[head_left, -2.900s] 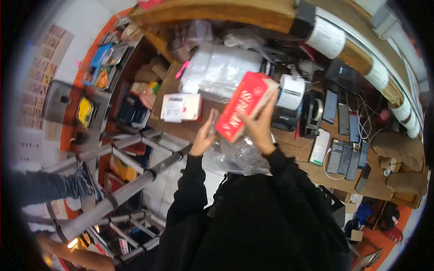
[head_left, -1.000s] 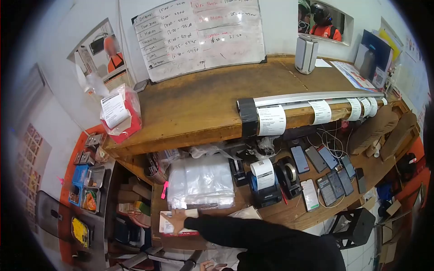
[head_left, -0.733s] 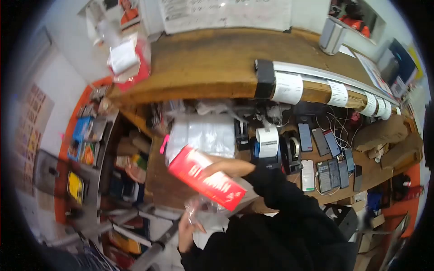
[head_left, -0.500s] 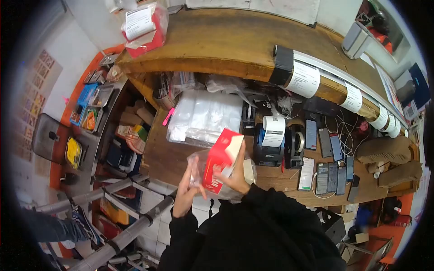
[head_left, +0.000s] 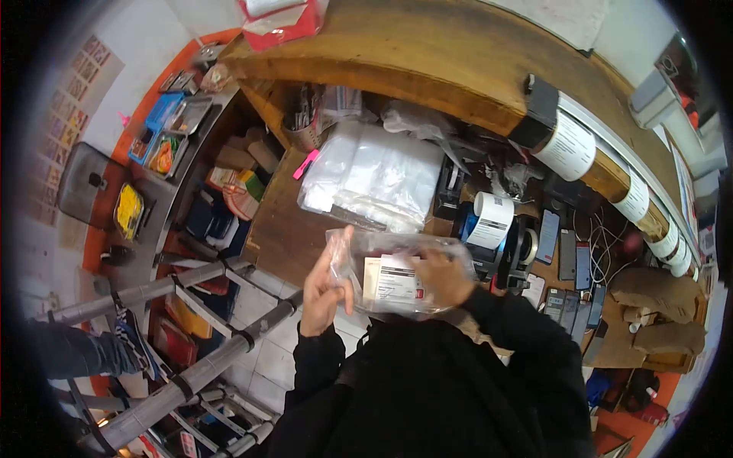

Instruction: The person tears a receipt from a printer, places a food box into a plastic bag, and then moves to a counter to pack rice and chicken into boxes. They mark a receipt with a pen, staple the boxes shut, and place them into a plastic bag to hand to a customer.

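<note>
Close to my body, a clear plastic bag (head_left: 365, 246) is stretched between my two hands. My left hand (head_left: 324, 286) grips its left edge, with some fingers curled and the index finger pointing up. Inside or behind the film shows a small box (head_left: 371, 281) with a cream side. A printed white label (head_left: 398, 278) lies over the box. My right hand (head_left: 445, 278) is at the bag's right end, against the label side. Its fingers are smeared by motion, and the plastic partly covers them.
Ahead on the wooden desk lies a stack of clear bags (head_left: 389, 172). To the right stand a label printer (head_left: 489, 221), a tape dispenser (head_left: 523, 248) and several phones (head_left: 566, 256) with cables. Metal ladder rails (head_left: 252, 332) are at lower left. A raised wooden shelf (head_left: 397, 53) runs across the back.
The red box has turned, so its labelled cream side now faces up within the plastic. My right hand has moved to the right, and the view has swung.
</note>
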`<action>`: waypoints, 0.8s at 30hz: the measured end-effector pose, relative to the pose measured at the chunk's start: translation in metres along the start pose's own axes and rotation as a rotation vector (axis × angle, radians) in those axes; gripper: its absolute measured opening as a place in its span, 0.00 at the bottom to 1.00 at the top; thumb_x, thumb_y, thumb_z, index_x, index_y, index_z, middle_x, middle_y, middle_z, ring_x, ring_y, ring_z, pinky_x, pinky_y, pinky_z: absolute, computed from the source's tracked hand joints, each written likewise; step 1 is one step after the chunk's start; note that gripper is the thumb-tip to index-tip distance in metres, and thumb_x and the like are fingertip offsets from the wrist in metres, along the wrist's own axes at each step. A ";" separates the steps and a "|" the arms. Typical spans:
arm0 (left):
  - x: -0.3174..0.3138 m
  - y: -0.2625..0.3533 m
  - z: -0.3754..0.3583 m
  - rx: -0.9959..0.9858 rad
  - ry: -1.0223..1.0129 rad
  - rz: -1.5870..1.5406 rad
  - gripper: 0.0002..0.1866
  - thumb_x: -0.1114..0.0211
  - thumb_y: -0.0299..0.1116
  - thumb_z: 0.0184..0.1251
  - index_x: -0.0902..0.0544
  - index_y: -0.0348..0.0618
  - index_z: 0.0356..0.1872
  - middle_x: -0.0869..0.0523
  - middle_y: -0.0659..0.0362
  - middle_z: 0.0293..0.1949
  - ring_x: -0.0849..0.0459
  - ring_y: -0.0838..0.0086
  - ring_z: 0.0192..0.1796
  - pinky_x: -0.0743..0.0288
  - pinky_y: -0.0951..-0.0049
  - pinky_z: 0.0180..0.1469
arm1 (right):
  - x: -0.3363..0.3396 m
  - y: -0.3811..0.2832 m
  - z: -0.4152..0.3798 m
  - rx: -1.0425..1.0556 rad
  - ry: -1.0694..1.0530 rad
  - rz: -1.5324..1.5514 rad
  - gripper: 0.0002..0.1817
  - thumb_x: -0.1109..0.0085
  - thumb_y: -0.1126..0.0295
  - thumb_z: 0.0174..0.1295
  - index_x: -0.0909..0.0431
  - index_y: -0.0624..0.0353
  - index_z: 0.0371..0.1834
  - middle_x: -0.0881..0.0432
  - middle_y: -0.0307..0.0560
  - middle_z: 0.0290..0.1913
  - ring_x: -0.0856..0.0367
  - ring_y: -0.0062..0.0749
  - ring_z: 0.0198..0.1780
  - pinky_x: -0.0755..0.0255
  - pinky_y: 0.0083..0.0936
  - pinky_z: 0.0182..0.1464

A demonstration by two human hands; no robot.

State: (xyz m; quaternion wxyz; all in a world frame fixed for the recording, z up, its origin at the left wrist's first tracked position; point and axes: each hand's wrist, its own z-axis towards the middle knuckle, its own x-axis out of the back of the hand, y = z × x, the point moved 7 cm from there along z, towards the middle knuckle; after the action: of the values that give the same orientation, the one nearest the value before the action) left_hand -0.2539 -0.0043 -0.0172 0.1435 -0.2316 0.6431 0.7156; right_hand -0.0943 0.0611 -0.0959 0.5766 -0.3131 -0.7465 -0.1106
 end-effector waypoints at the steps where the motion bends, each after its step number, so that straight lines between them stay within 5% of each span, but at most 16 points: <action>1: 0.004 -0.001 0.002 0.012 0.010 -0.017 0.42 0.46 0.23 0.42 0.56 0.28 0.61 0.50 0.44 0.64 0.30 0.80 0.13 0.38 0.85 0.15 | -0.001 0.021 -0.012 -0.091 -0.093 -0.018 0.50 0.32 0.57 0.35 0.51 0.47 0.64 0.39 0.57 0.57 0.38 0.49 0.58 0.43 0.43 0.56; 4: 0.000 -0.006 0.000 0.070 -0.038 0.029 0.42 0.48 0.23 0.41 0.56 0.28 0.62 0.49 0.44 0.64 0.29 0.79 0.13 0.38 0.85 0.15 | 0.052 0.039 -0.056 0.071 -0.196 -0.018 0.43 0.34 0.60 0.40 0.45 0.58 0.60 0.39 0.64 0.55 0.41 0.53 0.59 0.47 0.41 0.60; 6: -0.001 -0.002 0.000 0.118 0.003 0.025 0.41 0.51 0.22 0.40 0.56 0.29 0.62 0.48 0.44 0.63 0.29 0.79 0.14 0.39 0.85 0.16 | 0.110 0.022 -0.055 0.262 -0.225 0.390 0.26 0.39 0.67 0.44 0.31 0.61 0.49 0.23 0.57 0.32 0.23 0.46 0.37 0.28 0.28 0.41; 8: -0.004 -0.001 0.000 0.163 -0.100 0.028 0.42 0.59 0.15 0.37 0.56 0.34 0.63 0.49 0.50 0.65 0.27 0.78 0.19 0.33 0.85 0.22 | 0.144 0.032 -0.027 0.153 -0.104 0.564 0.12 0.45 0.72 0.47 0.24 0.62 0.35 0.23 0.52 0.21 0.22 0.43 0.26 0.28 0.28 0.33; 11: 0.000 -0.004 0.001 0.235 -0.137 0.041 0.41 0.59 0.14 0.39 0.55 0.36 0.64 0.48 0.50 0.64 0.27 0.77 0.20 0.33 0.83 0.24 | 0.133 0.062 0.076 0.208 0.198 0.470 0.09 0.57 0.81 0.48 0.24 0.65 0.29 0.24 0.49 0.19 0.23 0.38 0.23 0.29 0.21 0.31; 14: 0.007 -0.013 -0.003 0.294 -0.132 0.054 0.40 0.59 0.15 0.41 0.54 0.40 0.64 0.34 0.50 0.55 0.27 0.76 0.20 0.33 0.82 0.26 | 0.091 0.113 0.174 0.262 0.652 0.359 0.12 0.55 0.78 0.48 0.29 0.65 0.37 0.24 0.59 0.34 0.26 0.50 0.37 0.33 0.32 0.40; 16: 0.015 -0.015 -0.005 0.291 -0.176 0.114 0.40 0.58 0.16 0.42 0.53 0.43 0.64 0.26 0.53 0.43 0.27 0.76 0.21 0.33 0.81 0.26 | 0.070 0.184 0.223 0.102 0.926 0.173 0.12 0.48 0.75 0.46 0.31 0.65 0.35 0.26 0.53 0.32 0.28 0.47 0.36 0.33 0.25 0.44; 17: 0.020 -0.017 -0.009 0.330 -0.165 0.141 0.40 0.58 0.16 0.43 0.54 0.42 0.65 0.24 0.55 0.35 0.26 0.76 0.21 0.33 0.80 0.27 | 0.068 0.215 0.238 -0.025 0.939 0.105 0.12 0.48 0.75 0.46 0.31 0.65 0.35 0.26 0.53 0.32 0.28 0.47 0.36 0.33 0.25 0.43; 21: 0.026 -0.019 -0.010 0.235 -0.306 0.113 0.40 0.58 0.16 0.44 0.54 0.44 0.65 0.24 0.53 0.37 0.26 0.74 0.20 0.32 0.78 0.26 | 0.079 0.272 0.260 -0.277 0.716 0.095 0.11 0.48 0.75 0.46 0.31 0.65 0.35 0.27 0.52 0.31 0.28 0.47 0.35 0.33 0.25 0.43; 24: 0.025 -0.018 -0.010 0.210 -0.352 0.068 0.39 0.59 0.16 0.44 0.54 0.44 0.65 0.23 0.52 0.35 0.26 0.74 0.20 0.32 0.77 0.26 | 0.081 0.281 0.265 -0.333 0.762 0.056 0.11 0.47 0.74 0.46 0.31 0.64 0.34 0.27 0.52 0.30 0.28 0.47 0.35 0.33 0.25 0.42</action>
State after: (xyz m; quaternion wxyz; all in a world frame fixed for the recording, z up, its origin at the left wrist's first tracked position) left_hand -0.2650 -0.0138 -0.0463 0.2530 -0.0648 0.6867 0.6784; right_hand -0.1482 0.4474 -0.1580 0.7559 -0.3588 -0.4429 -0.3220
